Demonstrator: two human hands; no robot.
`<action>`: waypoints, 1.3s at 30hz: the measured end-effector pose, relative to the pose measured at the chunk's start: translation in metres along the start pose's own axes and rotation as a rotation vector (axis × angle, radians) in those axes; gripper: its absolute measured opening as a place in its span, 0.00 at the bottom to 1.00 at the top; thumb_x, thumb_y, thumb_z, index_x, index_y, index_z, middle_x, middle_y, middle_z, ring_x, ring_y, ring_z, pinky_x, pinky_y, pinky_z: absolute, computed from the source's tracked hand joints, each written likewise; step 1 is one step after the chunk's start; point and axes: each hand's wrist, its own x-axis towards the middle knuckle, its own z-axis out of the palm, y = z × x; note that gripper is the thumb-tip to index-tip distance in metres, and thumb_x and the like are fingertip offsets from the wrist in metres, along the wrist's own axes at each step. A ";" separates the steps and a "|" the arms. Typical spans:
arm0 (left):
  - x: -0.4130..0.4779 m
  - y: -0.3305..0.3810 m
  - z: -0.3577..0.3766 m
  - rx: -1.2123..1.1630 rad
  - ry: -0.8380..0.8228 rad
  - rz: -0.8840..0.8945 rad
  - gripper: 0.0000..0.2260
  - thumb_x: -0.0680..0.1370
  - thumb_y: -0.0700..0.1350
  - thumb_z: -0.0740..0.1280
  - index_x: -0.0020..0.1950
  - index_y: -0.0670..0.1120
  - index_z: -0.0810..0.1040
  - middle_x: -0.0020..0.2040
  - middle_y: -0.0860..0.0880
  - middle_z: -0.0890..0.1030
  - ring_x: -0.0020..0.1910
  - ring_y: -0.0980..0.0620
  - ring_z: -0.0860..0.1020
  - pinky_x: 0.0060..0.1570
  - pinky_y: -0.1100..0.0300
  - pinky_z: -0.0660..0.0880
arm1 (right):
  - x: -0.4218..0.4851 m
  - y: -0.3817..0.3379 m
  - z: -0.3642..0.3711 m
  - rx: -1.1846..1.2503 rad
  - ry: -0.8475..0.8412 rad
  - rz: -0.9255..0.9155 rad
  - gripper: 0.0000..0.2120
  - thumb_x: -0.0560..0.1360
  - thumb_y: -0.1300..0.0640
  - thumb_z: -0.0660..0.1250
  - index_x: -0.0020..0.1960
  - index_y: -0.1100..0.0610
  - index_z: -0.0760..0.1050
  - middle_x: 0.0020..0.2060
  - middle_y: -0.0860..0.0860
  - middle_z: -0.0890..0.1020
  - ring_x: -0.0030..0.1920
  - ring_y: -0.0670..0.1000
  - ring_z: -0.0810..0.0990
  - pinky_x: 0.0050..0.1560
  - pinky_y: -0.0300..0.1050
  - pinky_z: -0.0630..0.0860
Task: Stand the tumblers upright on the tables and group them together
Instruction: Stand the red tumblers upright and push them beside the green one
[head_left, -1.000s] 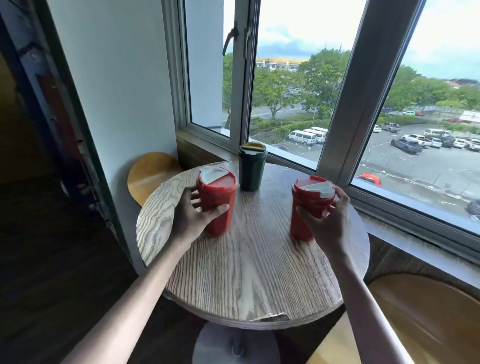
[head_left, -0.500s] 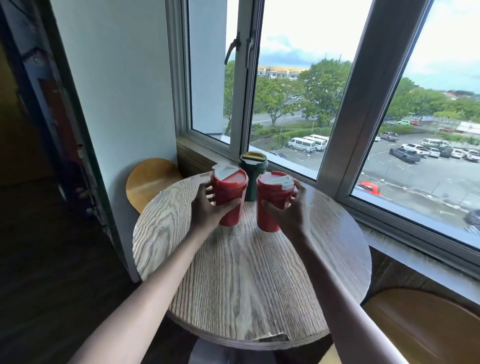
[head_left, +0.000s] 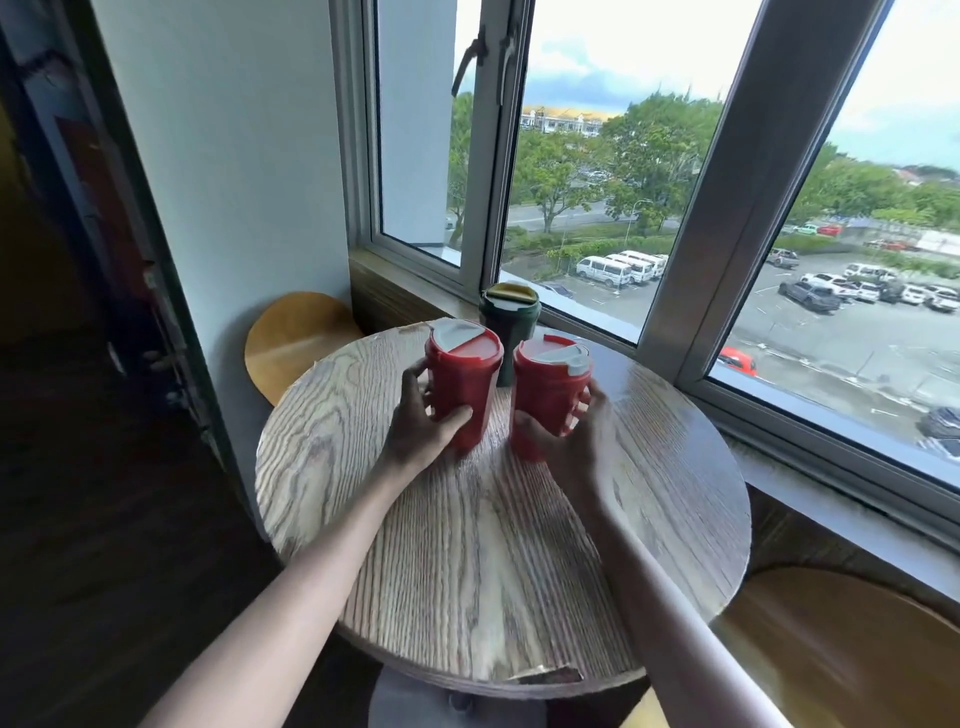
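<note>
Tumblers upright on far part of round wooden table (head_left: 493, 545). My left hand (head_left: 423, 426) grips left red tumbler (head_left: 464, 374), thumb across its near face, fingers curled round its left side. My right hand (head_left: 571, 441) grips right red tumbler (head_left: 549, 384) likewise. The two stand just beside each other, narrow gap between. Green tumbler (head_left: 509, 317) stands just behind them, near window (head_left: 675, 234).

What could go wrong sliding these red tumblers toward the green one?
The green tumbler stands near the far edge of the table; a shove from the left red tumbler or right red tumbler might push it off. The left hand and right hand grip low, so either could tip.
</note>
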 end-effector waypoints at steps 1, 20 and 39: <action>0.000 -0.001 0.000 -0.007 0.002 -0.001 0.34 0.66 0.50 0.71 0.68 0.51 0.60 0.54 0.50 0.75 0.50 0.56 0.77 0.46 0.65 0.73 | -0.001 -0.001 0.000 -0.033 0.006 -0.001 0.49 0.55 0.37 0.77 0.68 0.53 0.61 0.59 0.55 0.71 0.60 0.55 0.74 0.58 0.56 0.75; 0.000 -0.013 -0.001 0.079 0.009 0.085 0.40 0.64 0.53 0.78 0.68 0.50 0.58 0.62 0.48 0.72 0.60 0.52 0.74 0.57 0.55 0.74 | -0.001 0.004 -0.003 0.034 -0.032 -0.005 0.40 0.62 0.53 0.79 0.68 0.57 0.63 0.58 0.53 0.73 0.56 0.50 0.75 0.55 0.57 0.77; -0.003 -0.004 -0.004 0.176 0.048 0.104 0.36 0.65 0.53 0.78 0.68 0.47 0.64 0.63 0.48 0.74 0.53 0.58 0.74 0.44 0.77 0.67 | 0.002 0.012 -0.004 0.056 -0.072 -0.063 0.38 0.65 0.59 0.77 0.69 0.59 0.61 0.56 0.49 0.74 0.55 0.47 0.75 0.56 0.56 0.77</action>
